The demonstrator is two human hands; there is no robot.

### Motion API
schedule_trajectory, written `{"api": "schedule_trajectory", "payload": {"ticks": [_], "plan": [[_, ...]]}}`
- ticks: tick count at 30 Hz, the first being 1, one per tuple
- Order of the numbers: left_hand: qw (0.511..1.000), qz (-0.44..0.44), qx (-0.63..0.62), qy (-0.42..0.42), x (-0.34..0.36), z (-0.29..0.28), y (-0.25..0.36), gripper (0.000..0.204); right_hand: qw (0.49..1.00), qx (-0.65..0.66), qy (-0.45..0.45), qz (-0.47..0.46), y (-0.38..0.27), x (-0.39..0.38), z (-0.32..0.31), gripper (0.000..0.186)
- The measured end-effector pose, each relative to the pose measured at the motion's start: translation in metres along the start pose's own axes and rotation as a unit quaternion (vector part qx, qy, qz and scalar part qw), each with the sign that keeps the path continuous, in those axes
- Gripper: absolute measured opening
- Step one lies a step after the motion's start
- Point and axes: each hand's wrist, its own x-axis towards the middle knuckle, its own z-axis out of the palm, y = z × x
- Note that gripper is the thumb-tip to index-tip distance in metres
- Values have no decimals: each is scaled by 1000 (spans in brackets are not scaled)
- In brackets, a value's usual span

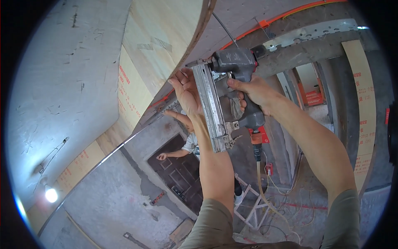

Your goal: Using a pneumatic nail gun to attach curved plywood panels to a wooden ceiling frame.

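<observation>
My right hand (248,93) is closed round the handle of a dark pneumatic nail gun (232,62), which has a long metal magazine (210,106) and a hose (259,174) hanging from an orange-black fitting. The gun's nose is at the edge of a curved plywood board (157,37) overhead. My left hand (186,91) is raised behind the magazine, palm showing, with its fingers loosely bent and apart near the board's edge; part of it is hidden by the gun.
Behind my arms, a co-worker (184,145) has arms raised and out, above a white metal ladder (248,199). A dark door (174,166), a lit bulb (51,195), a long plywood strip (360,116), an orange conduit (282,16) and cables on the floor are around.
</observation>
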Motion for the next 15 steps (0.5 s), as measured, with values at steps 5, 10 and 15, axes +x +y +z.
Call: {"api": "schedule_trajectory", "payload": {"ticks": [5, 10, 15], "plan": [[975, 58, 215, -11, -10, 16, -7, 51, 999, -1, -35, -10, -6, 13, -2, 36], [968, 54, 247, -3, -12, 10, -3, 44, 997, -44, -67, -19, 2, 20, -4, 41], [971, 53, 231, -19, -21, 13, -10, 40, 995, -39, -91, -11, 8, 24, -7, 44]]}}
